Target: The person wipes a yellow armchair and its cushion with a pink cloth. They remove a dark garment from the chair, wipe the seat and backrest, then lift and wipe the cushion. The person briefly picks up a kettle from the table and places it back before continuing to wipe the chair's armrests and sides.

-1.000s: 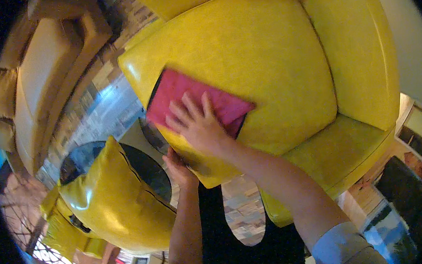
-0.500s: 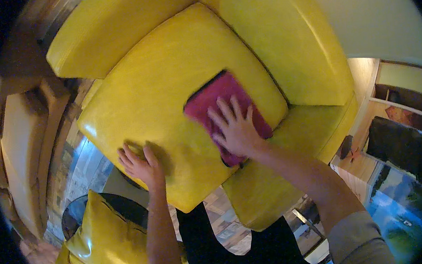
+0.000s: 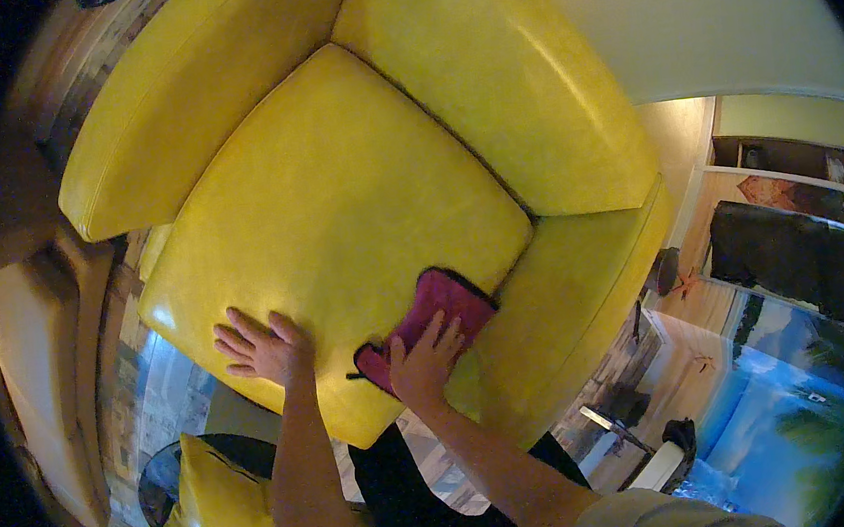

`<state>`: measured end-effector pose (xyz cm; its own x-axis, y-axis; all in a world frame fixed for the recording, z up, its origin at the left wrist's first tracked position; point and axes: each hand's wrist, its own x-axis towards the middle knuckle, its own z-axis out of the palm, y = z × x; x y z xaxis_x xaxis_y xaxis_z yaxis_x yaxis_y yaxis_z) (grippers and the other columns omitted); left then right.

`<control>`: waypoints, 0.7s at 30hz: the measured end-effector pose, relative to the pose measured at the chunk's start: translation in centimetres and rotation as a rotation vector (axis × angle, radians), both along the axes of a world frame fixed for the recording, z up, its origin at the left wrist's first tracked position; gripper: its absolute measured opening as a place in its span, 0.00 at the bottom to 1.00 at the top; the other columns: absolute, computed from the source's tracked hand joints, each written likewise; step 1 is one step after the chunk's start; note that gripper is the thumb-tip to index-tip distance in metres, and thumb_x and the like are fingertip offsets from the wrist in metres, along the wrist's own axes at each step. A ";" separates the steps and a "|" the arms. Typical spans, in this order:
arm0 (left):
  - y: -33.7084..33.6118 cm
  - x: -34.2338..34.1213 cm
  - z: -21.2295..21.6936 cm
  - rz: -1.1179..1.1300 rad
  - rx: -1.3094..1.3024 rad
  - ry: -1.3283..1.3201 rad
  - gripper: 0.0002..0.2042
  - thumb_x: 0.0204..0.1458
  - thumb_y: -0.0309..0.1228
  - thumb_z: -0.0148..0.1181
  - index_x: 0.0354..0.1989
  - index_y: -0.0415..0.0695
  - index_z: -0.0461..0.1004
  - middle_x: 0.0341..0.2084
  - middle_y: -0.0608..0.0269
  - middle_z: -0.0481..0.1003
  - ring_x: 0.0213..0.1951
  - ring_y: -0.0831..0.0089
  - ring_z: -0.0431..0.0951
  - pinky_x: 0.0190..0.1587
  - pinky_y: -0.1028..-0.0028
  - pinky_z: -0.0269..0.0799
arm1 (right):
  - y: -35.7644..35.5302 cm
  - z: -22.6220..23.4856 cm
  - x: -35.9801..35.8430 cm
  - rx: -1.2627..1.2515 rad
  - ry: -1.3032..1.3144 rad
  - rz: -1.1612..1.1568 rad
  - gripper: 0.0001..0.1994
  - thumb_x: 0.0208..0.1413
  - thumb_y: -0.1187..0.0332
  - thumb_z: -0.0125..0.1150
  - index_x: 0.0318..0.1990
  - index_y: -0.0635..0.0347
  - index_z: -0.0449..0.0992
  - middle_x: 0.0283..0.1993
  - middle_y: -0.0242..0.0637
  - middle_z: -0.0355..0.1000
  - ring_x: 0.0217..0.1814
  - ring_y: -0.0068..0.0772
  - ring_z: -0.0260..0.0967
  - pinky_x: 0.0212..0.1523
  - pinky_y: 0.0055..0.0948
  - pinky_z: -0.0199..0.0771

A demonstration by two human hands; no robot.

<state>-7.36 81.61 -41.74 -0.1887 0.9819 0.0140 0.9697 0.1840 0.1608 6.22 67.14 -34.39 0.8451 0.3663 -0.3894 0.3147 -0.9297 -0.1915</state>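
A magenta cloth with dark edging (image 3: 445, 297) lies on the yellow seat cushion (image 3: 334, 171), near its front right corner. My right hand (image 3: 429, 363) presses down on the cloth from above, with the fingers stretched out over it and slightly apart. Towards my thumb the cloth is bunched up, and a small dark tab sticks out at its left end. My left hand (image 3: 267, 347) rests on the cushion near its left front edge, open, with fingers spread and nothing in it.
The chair's yellow backrest (image 3: 495, 66) and side panel (image 3: 188, 113) rise around the seat. At lower left a yellow pillow (image 3: 212, 503) lies on a dark round surface. A tan sofa (image 3: 45, 367) stands at far left, and a wooden shelf (image 3: 690, 230) at right.
My right hand has drawn the cloth towards me and left, and the cloth has bunched up. The left hand still rests on the cushion. The view has shifted.
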 end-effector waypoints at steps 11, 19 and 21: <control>-0.2 0.6 -1.2 -0.018 0.022 0.064 0.38 0.66 0.59 0.39 0.79 0.49 0.51 0.78 0.41 0.45 0.78 0.39 0.41 0.71 0.29 0.30 | 7.7 -5.4 19.2 -0.029 -0.358 0.013 0.39 0.66 0.46 0.52 0.76 0.62 0.53 0.78 0.65 0.47 0.77 0.80 0.42 0.73 0.75 0.43; -0.4 0.6 -1.7 -0.022 0.012 0.119 0.38 0.65 0.55 0.42 0.79 0.49 0.48 0.78 0.43 0.44 0.79 0.41 0.39 0.70 0.28 0.30 | 23.8 -5.8 19.1 0.250 -0.369 0.482 0.35 0.65 0.48 0.53 0.73 0.60 0.60 0.76 0.62 0.53 0.76 0.79 0.45 0.73 0.77 0.40; -0.1 0.9 -1.8 -0.032 0.007 0.108 0.38 0.64 0.54 0.43 0.79 0.48 0.48 0.78 0.42 0.43 0.79 0.40 0.37 0.71 0.28 0.27 | 26.5 -5.1 16.9 0.366 -0.351 0.658 0.34 0.63 0.49 0.57 0.72 0.57 0.63 0.76 0.59 0.54 0.77 0.76 0.46 0.73 0.76 0.40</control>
